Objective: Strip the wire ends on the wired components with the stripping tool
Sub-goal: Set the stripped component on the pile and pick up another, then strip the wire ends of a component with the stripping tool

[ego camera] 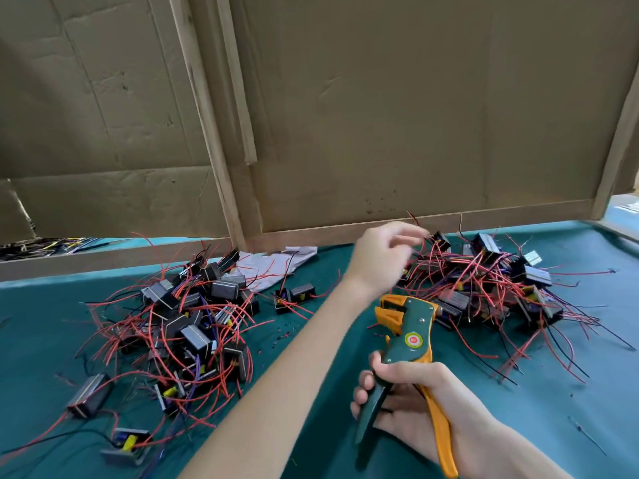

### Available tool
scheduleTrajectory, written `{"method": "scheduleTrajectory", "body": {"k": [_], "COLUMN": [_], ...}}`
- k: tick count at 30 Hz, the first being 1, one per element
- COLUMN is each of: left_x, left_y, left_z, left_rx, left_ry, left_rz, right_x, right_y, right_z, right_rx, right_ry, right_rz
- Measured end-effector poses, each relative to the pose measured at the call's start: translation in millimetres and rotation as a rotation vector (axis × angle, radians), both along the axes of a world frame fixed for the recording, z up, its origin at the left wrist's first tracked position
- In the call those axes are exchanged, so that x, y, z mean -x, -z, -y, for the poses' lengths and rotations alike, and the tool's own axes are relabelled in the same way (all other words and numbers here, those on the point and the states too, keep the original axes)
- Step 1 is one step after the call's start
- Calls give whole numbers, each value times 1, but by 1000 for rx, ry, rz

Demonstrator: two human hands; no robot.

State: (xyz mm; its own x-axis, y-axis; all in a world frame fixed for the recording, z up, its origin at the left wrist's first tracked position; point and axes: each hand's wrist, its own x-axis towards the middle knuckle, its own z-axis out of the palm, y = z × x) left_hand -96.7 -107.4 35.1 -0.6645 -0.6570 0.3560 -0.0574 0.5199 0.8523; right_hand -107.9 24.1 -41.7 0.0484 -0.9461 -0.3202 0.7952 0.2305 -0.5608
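Head view: stripper in right hand, left hand at the right pile.
Right hand (415,402) grips the handles of the stripper (411,333), near right, head pointing far. Left hand (380,257) is blurred at the right pile (484,288) of components, fingers curled; whether it holds a wire cannot be told. A left pile (186,323) lies on the green mat (570,392).

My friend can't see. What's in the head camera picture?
A person's right hand grips a green and orange stripping tool above a teal table, while the left hand reaches toward the right pile of wired components. Another pile lies on the left, with cardboard behind.
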Motion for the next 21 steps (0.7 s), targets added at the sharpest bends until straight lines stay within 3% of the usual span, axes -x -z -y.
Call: {"method": "scheduleTrajectory", "body": {"k": [2,3,6,9,12,14,18,21], "left_x": [-20,-32,-62,-74,-77,-78,-81,-90], "left_y": [9,15,38,63,70,66,41,23], "left_z": [28,44,77,82,80,73,48,33], "left_rx": [146,222,287,370,464,408,-24,-196], "left_ry": [-268,-352,-377,-375,-464,-477,-318,-260], "left_rz": [93,232,772,936,797,590,16,-117], "right_x": [0,1,1,2,3,4,7,9], "right_y": [-1,-2,-3,-1,0,1,4,7], "right_z": [0,0,0,1,1,1,2,2], "right_rx": [3,2,5,6,29,37,34,37], "right_ry": [3,4,8,18,9,10,25,20], "right_rz": [-29,-38,-33,-30,-38,-46,-51,-48]}}
